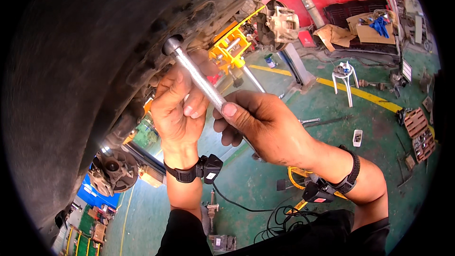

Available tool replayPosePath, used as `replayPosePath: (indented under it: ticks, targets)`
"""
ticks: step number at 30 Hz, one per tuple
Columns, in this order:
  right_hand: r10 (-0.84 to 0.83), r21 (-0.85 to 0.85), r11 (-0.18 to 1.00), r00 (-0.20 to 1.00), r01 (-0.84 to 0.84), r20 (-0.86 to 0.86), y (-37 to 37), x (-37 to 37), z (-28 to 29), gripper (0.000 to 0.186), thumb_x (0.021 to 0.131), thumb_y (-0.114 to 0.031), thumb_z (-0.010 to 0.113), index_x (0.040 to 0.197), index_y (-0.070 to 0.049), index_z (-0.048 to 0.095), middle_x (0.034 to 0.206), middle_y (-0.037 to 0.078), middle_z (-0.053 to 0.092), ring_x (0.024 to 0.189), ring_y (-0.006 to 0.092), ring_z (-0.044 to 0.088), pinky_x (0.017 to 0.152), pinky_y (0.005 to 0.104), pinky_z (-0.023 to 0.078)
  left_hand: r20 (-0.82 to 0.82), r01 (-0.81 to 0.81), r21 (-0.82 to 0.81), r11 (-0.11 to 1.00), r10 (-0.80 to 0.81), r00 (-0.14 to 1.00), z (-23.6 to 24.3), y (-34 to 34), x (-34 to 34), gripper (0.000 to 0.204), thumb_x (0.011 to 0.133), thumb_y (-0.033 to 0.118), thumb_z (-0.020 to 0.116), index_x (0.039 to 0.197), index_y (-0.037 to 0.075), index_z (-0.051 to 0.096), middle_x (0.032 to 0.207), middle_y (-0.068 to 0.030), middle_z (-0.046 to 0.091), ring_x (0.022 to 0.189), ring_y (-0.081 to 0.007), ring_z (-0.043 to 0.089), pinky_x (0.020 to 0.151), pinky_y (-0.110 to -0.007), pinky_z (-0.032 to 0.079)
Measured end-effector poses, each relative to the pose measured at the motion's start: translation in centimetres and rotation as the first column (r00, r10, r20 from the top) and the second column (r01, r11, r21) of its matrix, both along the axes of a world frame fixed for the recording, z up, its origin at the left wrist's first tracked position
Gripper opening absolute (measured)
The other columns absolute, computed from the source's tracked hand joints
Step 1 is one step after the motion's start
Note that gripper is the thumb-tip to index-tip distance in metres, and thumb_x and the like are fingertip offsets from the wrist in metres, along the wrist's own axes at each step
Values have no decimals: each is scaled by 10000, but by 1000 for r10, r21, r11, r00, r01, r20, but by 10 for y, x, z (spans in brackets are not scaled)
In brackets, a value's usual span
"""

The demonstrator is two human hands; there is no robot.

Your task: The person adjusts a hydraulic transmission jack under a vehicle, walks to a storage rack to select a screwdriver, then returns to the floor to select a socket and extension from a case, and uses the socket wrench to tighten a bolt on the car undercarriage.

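Observation:
A silver knurled steel bar point(201, 79) slants up and to the left, with a wider, dark round head point(172, 45) against the dark underside of a vehicle. My right hand point(265, 125) is closed around the bar's lower end, thumb lying along it. A thin shank shows below that grip. Close beside the upper half of the bar is my left hand point(176, 106), its fingers curled and partly behind the bar. One of its fingers is blurred, and what it pinches, if anything, is hidden.
The vehicle's dark body point(71, 90) fills the left. Beyond stand a yellow jack point(232, 45), a brake caliper point(283, 23), a white stool point(345, 72) and an open socket case point(421, 135). A brake hub point(113, 167) hangs lower left. Black cable point(279, 223) lies below.

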State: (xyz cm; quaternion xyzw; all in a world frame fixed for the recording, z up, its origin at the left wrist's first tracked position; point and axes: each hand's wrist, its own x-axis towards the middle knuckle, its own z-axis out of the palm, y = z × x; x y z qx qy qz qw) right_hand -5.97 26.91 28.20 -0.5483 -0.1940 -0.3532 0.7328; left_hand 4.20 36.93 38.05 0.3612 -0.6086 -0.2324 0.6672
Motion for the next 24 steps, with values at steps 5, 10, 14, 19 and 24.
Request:
replayPosePath:
  ticks: [5, 10, 14, 19, 24]
  targets:
    - [-72, -89, 994, 997, 70, -16, 3, -1, 2, 249, 925, -211, 576, 924, 37, 554, 704, 85, 597, 632, 129, 568, 574, 276, 463, -4, -76, -62, 995, 76, 997, -8, -3, 13, 388, 899, 202, 589, 1158, -80, 525, 975, -196, 642, 477, -34, 420, 402, -159, 306]
    - [-32, -115, 993, 994, 20, -104, 1, -19, 10, 257, 944, -238, 555, 986, 16, 545, 785, 52, 592, 654, 96, 560, 597, 248, 479, -29, -94, -44, 995, 93, 995, -4, -4, -5, 381, 903, 208, 587, 1145, -80, 523, 917, -169, 643, 476, -32, 417, 403, -156, 308]
    - [1, -101, 995, 995, -11, -96, -1, -16, 7, 254, 947, -236, 550, 971, 16, 543, 786, 50, 592, 641, 94, 557, 589, 248, 479, -13, -11, 7, 1000, 11, 1000, -3, -4, -4, 367, 903, 211, 587, 1096, -94, 522, 860, -146, 627, 476, -29, 412, 403, -155, 304]
    - [-224, -252, 945, 974, 209, -34, 1, -17, 8, 294, 963, -274, 513, 926, 14, 558, 788, 49, 597, 630, 97, 558, 570, 252, 479, -12, -18, -24, 1000, 18, 1000, -4, -7, 4, 398, 921, 261, 572, 1128, -69, 489, 813, -111, 549, 443, -55, 406, 386, -176, 345]
    - [-138, -223, 968, 988, 118, -73, -5, -28, 19, 274, 954, -265, 533, 953, 9, 548, 752, 35, 578, 623, 89, 555, 557, 245, 472, -41, -23, -30, 999, 22, 999, -1, -8, -14, 394, 905, 225, 584, 1116, -100, 516, 891, -168, 615, 468, -37, 402, 392, -158, 287]
